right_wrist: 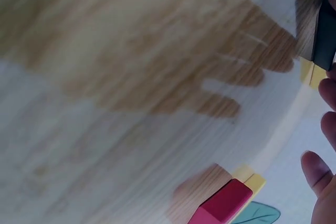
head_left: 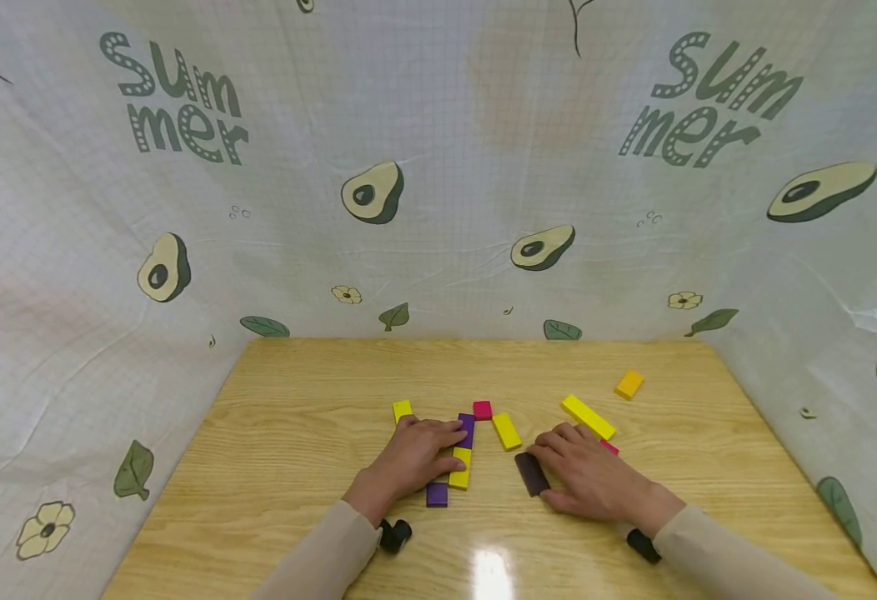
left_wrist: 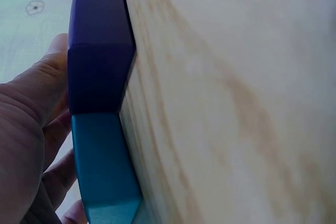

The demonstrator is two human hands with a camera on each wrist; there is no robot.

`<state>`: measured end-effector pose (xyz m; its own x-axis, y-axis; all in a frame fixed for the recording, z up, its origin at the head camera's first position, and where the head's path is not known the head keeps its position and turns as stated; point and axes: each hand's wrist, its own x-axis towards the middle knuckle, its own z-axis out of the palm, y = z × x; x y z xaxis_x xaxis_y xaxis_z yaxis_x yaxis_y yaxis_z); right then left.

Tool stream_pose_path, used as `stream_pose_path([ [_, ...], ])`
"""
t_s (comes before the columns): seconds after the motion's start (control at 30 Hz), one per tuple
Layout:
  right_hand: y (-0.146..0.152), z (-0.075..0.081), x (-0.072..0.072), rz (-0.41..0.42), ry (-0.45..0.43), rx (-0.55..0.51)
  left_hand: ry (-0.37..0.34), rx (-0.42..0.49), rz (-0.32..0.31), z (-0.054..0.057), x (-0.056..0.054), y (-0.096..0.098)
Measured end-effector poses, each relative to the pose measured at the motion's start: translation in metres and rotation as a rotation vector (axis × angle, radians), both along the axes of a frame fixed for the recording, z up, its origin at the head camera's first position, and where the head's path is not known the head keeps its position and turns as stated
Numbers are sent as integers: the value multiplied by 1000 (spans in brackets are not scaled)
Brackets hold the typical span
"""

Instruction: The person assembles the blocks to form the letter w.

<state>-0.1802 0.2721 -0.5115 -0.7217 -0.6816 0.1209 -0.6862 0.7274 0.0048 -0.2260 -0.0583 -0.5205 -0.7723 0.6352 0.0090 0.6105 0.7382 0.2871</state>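
Note:
My left hand (head_left: 413,457) lies over several blocks, fingertips on a purple block (head_left: 466,431) and thumb on a yellow block (head_left: 460,469) set end to end with it. Near its wrist is another purple block (head_left: 437,495). In the left wrist view, a purple block (left_wrist: 100,45) meets a teal block (left_wrist: 105,166) beside the fingers; the head view hides the teal one. My right hand (head_left: 592,473) pinches a dark brown block (head_left: 532,474) between thumb and fingers, low over the table. In the right wrist view this dark block (right_wrist: 325,32) shows at the right edge.
Between the hands lie a small red block (head_left: 482,410) and a yellow block (head_left: 507,432). Beyond the right hand are a long yellow block (head_left: 588,417), a partly covered red block (head_left: 609,447) and an orange block (head_left: 629,384). Another yellow block (head_left: 403,409) sits behind the left hand.

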Motion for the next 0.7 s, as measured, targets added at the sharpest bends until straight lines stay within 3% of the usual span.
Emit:
stream_pose_path([
  [0.7, -4, 0, 0, 20, 12, 20, -15, -2, 2, 3, 1, 0],
])
